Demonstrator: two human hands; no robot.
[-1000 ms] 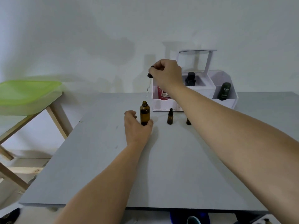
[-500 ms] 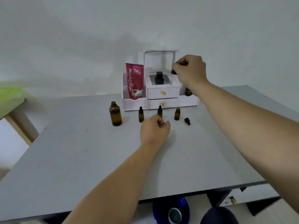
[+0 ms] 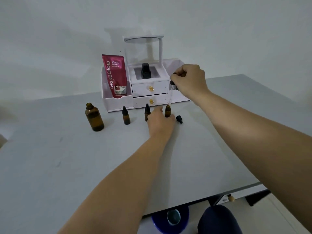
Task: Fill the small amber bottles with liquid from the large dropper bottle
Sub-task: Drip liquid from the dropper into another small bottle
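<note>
Right hand [image 3: 189,80] pinching dropper [image 3: 172,83] bulb, pipette hanging upright, tip directly above open small amber bottle [image 3: 167,112]. Left hand [image 3: 159,123] seemingly gripping that bottle's base, steadying. Well left: large dropper bottle [image 3: 94,119] standing uncapped.

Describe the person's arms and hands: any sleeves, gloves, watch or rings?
The left forearm and right forearm are bare to the frame edge, with no sleeve in view. The left hand and right hand wear no gloves; no watch, bracelet or ring shows.
</note>
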